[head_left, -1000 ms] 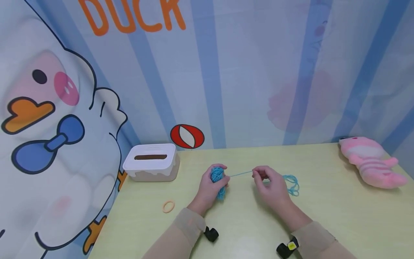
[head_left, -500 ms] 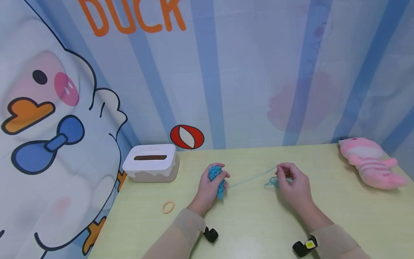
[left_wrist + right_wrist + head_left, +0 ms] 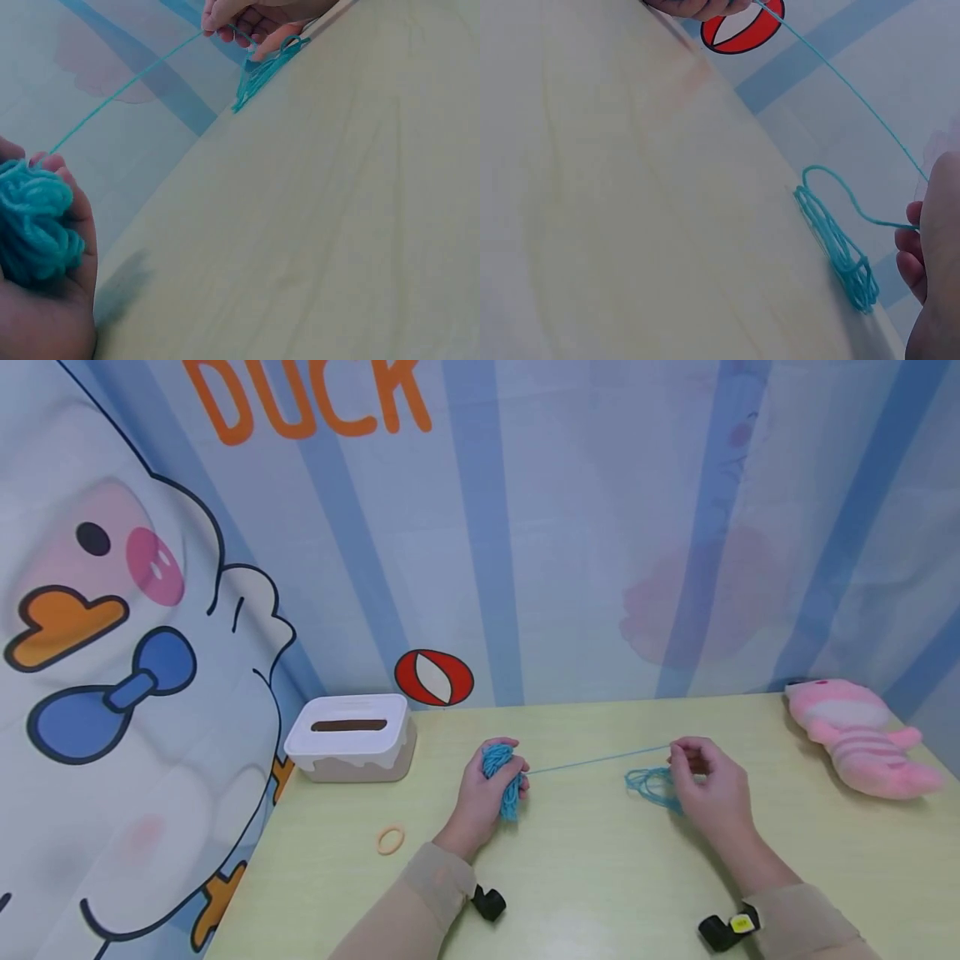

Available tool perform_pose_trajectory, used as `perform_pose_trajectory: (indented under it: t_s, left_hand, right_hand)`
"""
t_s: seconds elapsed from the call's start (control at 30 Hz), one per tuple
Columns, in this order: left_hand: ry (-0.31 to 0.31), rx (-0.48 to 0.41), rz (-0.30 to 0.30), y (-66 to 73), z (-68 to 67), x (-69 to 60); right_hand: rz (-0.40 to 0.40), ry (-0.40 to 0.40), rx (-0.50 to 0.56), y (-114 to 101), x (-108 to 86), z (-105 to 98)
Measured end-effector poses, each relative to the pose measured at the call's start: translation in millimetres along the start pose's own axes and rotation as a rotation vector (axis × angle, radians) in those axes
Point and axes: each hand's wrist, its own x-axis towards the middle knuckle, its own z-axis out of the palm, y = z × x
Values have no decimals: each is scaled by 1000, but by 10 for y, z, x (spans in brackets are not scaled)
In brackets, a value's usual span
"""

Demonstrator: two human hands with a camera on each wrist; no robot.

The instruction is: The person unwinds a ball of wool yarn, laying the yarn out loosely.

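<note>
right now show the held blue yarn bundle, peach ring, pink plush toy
Held blue yarn bundle (image 3: 496,760), head view, upper strands
Peach ring (image 3: 378,842), head view, left rim
Pink plush toy (image 3: 862,747), head view, striped middle

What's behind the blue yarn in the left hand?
Part of the left hand is behind the yarn bundle: fingers show past its edge, but the rest there is covered.

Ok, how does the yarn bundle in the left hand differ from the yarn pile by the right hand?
The bundle is gripped in the left hand, while the pile lies on the table near the right hand. The bundle looks thick and packed; the pile is thinner, with looser loops. Both are blue yarn, each with a strand leading to the right hand.
</note>
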Motion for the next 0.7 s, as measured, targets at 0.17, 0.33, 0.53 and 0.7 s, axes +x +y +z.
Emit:
perform_pose_trajectory:
  t_s: [0.17,0.33,0.53,0.7]
  left_hand:
    - [9,15,-1,-3,-7,2]
    - [41,26,17,-5,-7,8]
    - [92,47,40,-4,-13,3]
    - [91,62,50,-23,-31,9]
  right_hand:
    - [4,-30,-80,46,24,-106]
    - [24,-67,-133,132,48,-232]
    - [-9,-115,-218,272,62,-334]
    - [-57,-219,-300,311,84,-352]
